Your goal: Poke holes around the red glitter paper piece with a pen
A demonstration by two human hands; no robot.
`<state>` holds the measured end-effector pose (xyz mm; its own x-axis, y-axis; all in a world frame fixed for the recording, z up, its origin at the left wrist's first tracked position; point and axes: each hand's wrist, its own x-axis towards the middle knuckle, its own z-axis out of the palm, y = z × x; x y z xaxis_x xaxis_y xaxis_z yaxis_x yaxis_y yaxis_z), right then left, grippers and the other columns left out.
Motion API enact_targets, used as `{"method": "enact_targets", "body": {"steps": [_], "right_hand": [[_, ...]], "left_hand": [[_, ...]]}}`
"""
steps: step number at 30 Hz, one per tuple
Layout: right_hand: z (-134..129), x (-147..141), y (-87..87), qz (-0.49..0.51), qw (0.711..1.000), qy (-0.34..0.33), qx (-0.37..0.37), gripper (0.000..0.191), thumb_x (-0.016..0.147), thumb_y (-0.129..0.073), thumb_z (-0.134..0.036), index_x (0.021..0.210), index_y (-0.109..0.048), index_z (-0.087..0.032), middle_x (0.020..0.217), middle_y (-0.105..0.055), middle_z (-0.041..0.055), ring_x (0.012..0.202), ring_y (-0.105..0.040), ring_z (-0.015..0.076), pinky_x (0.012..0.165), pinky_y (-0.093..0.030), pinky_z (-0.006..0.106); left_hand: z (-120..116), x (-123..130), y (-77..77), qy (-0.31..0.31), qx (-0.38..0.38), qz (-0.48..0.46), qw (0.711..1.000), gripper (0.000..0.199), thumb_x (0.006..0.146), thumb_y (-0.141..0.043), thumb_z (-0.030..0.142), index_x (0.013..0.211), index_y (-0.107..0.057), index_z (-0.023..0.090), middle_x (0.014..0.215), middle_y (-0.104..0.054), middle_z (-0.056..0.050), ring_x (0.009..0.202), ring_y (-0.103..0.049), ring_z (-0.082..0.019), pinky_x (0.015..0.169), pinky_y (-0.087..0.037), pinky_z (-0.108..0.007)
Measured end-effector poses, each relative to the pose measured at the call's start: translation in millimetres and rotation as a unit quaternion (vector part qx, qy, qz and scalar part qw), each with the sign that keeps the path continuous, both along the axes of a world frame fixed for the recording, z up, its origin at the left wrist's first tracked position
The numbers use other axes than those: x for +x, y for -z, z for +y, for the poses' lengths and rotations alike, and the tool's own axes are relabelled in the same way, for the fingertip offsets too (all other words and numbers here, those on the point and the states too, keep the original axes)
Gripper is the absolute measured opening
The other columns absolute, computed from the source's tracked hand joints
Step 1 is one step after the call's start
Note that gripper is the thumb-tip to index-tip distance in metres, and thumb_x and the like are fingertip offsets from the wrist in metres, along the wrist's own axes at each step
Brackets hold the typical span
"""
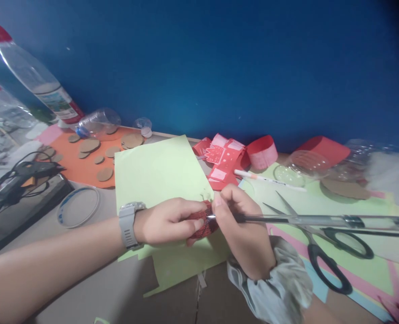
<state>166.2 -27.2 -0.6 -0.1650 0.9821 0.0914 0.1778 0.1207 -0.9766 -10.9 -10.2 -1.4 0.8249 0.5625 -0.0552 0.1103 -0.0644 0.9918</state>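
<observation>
My left hand [172, 220], with a grey watch on its wrist, is closed on a small dark red patterned piece [202, 229]. Its thumb and fingers cover much of the piece, so I cannot tell its kind. In my right hand [241, 220] is a black and clear pen [266, 219], lying nearly level, its silver tip against or very near the red piece. Beneath both hands lies a light green paper sheet [155, 171] with a cut edge. Past the fingertips are red paper strips [224, 162] with pink patches and white dots.
Open-bladed scissors [320, 238] lie at right on coloured sheets, near a white marker [270, 179]. Cardboard discs [89, 145] rest on orange paper [74, 164]. A tape roll [78, 207], black cables [20, 175] and a red-capped bottle [33, 72] are at left. A blue wall [199, 67] stands behind.
</observation>
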Motion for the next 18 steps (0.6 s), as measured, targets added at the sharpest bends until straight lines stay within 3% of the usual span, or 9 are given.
{"method": "enact_targets", "body": {"steps": [18], "right_hand": [[-0.9, -1.8, -0.6, -0.001, 1.000, 0.003, -0.001, 0.029, 0.090, -0.045, -0.022, 0.064, -0.031, -0.022, 0.057, -0.027, -0.0066, 0.052, -0.029, 0.0093, 0.048, -0.029, 0.023]], "left_hand": [[-0.7, -0.1, -1.8, -0.006, 0.013, 0.006, 1.000, 0.026, 0.098, -0.035, 0.031, 0.082, -0.047, 0.014, 0.069, -0.054, -0.003, 0.063, -0.051, -0.013, 0.067, -0.045, -0.024]]}}
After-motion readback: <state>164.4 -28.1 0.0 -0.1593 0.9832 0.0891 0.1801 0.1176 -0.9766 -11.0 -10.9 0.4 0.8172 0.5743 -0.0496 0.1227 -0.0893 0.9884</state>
